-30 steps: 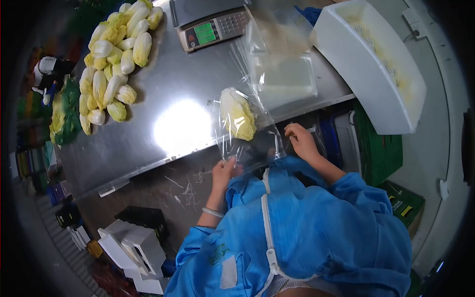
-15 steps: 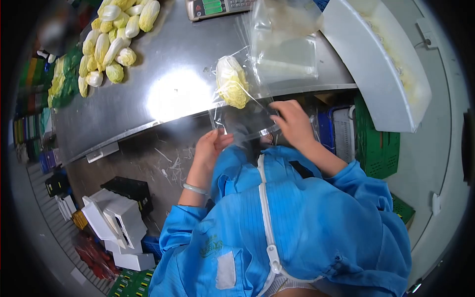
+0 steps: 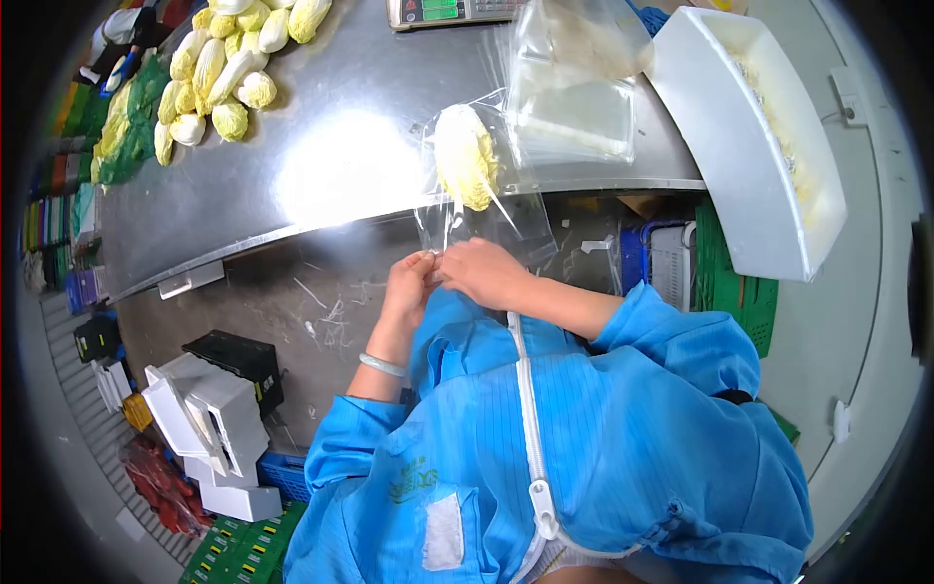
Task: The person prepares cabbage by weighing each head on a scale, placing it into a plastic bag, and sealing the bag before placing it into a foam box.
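Note:
A pale yellow napa cabbage [image 3: 466, 156] lies inside a clear plastic bag [image 3: 525, 226] at the front edge of the metal table. The bag's mouth hangs over that edge toward me. My left hand [image 3: 411, 279], with a pale bangle on its wrist, pinches the left corner of the bag's mouth. Close against it, my right hand [image 3: 483, 271] has its fingers closed at the same corner; its fingertips are partly hidden. Behind the cabbage, to the right, lies a stack of flat clear bags [image 3: 572, 107].
Several napa cabbages [image 3: 232, 73] are piled at the table's [image 3: 331, 88] back left. A scale [image 3: 452, 10] stands at the back. To the right is a white foam box [image 3: 725, 146]; below the table are crates [image 3: 671, 258]. Another person [image 3: 122, 34] is at far left.
My right hand has left the right side of the bag's mouth and come across to meet my left hand. The bag's mouth is drawn together toward the left corner.

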### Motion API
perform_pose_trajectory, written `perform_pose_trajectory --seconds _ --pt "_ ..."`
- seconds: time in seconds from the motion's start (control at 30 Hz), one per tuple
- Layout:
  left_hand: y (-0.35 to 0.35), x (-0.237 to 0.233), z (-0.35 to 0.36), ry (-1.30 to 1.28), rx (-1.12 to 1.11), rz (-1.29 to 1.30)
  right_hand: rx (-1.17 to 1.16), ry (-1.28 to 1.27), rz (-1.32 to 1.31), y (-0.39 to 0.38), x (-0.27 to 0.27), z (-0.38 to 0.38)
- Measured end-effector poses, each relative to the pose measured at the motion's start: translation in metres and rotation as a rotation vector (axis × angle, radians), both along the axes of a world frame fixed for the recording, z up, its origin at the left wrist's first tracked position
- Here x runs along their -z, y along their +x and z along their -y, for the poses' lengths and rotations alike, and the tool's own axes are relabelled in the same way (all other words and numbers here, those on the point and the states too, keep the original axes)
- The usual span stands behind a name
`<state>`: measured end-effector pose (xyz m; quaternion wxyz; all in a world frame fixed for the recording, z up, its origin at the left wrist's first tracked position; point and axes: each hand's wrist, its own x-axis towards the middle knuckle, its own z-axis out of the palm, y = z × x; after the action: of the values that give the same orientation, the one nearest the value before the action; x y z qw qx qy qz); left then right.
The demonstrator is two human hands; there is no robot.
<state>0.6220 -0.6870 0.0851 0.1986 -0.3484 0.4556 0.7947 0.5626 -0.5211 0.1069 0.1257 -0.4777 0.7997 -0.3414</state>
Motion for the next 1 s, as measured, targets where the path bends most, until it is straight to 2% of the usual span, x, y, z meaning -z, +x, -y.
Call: perform_pose_trajectory --seconds 0.1,0.2,0.23,0.3,0.37,0.43,0.47,0.5,0.53,0.6,0.63,0.7,0.73,0.77,0.8,0.83,0.9,1.0 --pt "-0.001 -0.009 -0.004 0.054 -0.035 0.002 0.083 0.073 -0.073 -0.007 0.002 0.009" --pt "0.001 -0.004 -0.001 0.072 -0.062 0.012 0.029 0.187 -0.12 -0.007 0.006 0.023" --pt "0.002 0.002 0.0 0.079 -0.067 0.017 -0.068 0.181 -0.069 -0.01 0.006 0.023" --pt "0.004 0.013 0.002 -0.065 -0.043 0.021 -0.262 0.171 0.037 -0.02 0.0 0.015" --pt "0.005 0.022 0.004 -0.202 0.002 -0.005 -0.3 0.018 0.077 -0.016 -0.018 -0.015" --pt "0.007 0.026 0.009 -0.338 0.086 -0.061 -0.232 0.174 -0.074 -0.005 -0.014 -0.074" --pt "0.008 0.022 0.011 -0.353 0.129 -0.084 -0.17 0.282 -0.098 0.005 0.005 -0.121" --pt "0.01 0.015 0.013 -0.368 0.167 -0.109 -0.206 0.495 -0.099 0.015 0.013 -0.175" --pt "0.01 0.009 0.015 -0.381 0.203 -0.135 -0.314 0.986 0.079 0.038 0.055 -0.238" --pt "0.013 0.003 0.023 -0.229 0.217 -0.105 -0.144 0.936 0.022 0.121 0.114 -0.401" --pt "0.01 0.004 0.03 -0.158 0.219 -0.094 -0.184 1.075 0.223 0.098 0.084 -0.363" --pt "0.01 0.016 0.052 -0.222 0.106 -0.051 -0.234 1.387 0.602 0.043 0.003 -0.264" --pt "0.01 0.02 0.057 -0.255 0.056 -0.028 -0.109 1.174 0.252 0.029 0.006 -0.246" --pt "0.008 0.02 0.053 -0.668 0.141 -0.178 0.12 0.726 -0.104 0.013 0.004 -0.225" --pt "0.006 0.017 0.046 -1.081 0.224 -0.331 0.23 0.569 -0.282 -0.012 -0.013 -0.185" --pt "0.003 0.014 0.04 -1.498 0.307 -0.49 0.236 0.446 -0.421 -0.031 -0.02 -0.153" --pt "0.002 0.031 0.032 -1.561 0.408 -0.71 0.029 0.301 -0.59 -0.055 -0.016 -0.114" --pt "-0.007 0.04 0.032 -1.592 0.569 -1.073 -0.223 0.139 -0.55 -0.078 -0.001 -0.088"
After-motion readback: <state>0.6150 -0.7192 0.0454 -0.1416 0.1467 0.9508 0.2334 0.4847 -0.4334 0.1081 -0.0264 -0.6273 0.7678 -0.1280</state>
